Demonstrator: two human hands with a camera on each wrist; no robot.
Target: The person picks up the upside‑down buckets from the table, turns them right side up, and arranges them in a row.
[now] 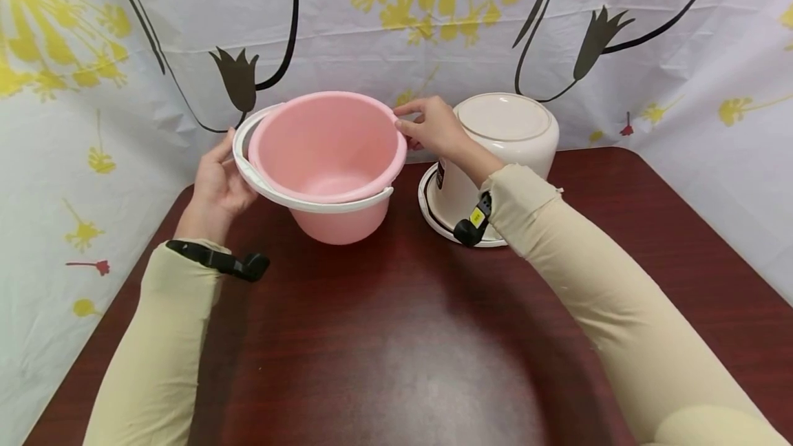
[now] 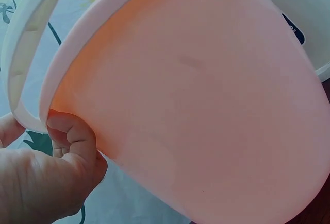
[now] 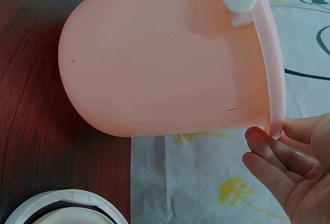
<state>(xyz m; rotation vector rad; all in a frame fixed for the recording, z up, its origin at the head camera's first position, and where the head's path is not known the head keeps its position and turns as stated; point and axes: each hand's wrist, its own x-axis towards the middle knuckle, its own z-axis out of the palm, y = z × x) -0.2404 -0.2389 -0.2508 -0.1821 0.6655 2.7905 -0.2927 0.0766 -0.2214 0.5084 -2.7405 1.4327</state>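
A pink bucket [image 1: 337,222] is tilted with its mouth toward me over the back part of the table. Its white handle [image 1: 291,199] hangs down along the near side of the rim. On the left, my left hand [image 1: 219,181] grips the rim; in the left wrist view its curled fingers [image 2: 75,136] tuck under the rim close to the handle's end. My right hand [image 1: 436,126] pinches the rim at the far right, thumb and fingers on either side of it in the right wrist view. The bucket's inside shows nothing in it.
A cream bucket [image 1: 529,140] stands upside down at the back right, behind my right forearm, with its white handle [image 1: 434,215] lying round its rim. The dark red wooden table [image 1: 347,336] meets a flower-patterned curtain [image 1: 372,54] at the back and sides.
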